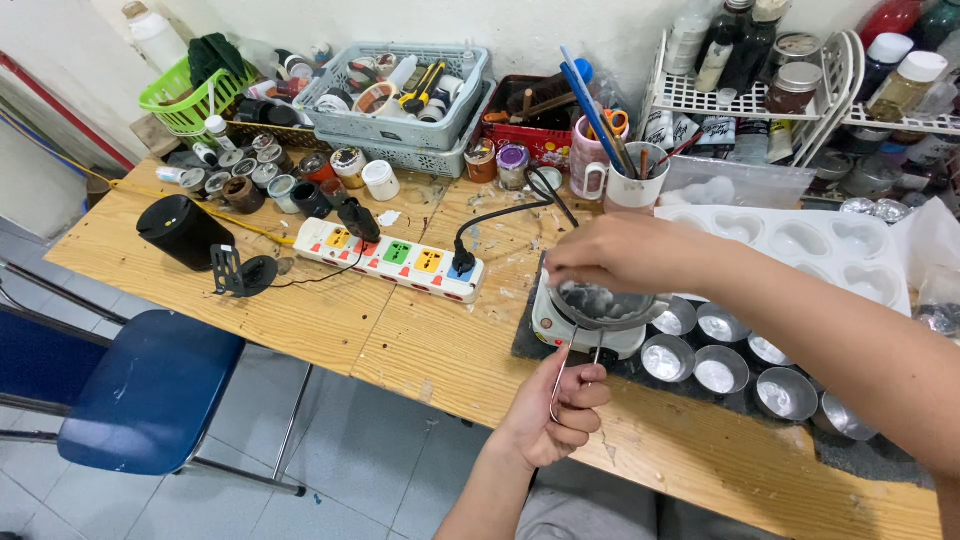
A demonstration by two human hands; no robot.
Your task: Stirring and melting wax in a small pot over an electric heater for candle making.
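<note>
**Small pot on the burner, both hands on it**

While the left hand [560, 405] is closed around the wire handle [565, 372], the right hand [625, 252] reaches over from the right, fingers curled down onto the far rim of the small metal pot [605, 305]. Can't tell whether those fingers pinch anything or only steady the rim.

Pot sits on the small white burner [585, 330], on a dark mat at the right part of the tabletop [330, 320].

Progress, my read: early to mid. Round metal cups [720, 365] just right of the burner look pale inside; filled or bare, can't tell. Heart-shaped white mould [800, 245] behind them looks empty. Pot isn't lifted.

Orientation: pot upright, mouth up. Long axis runs along the handle, from the pot toward the person, angled slightly left.

Burner's black cable runs to the white power strip [395, 258].
</note>
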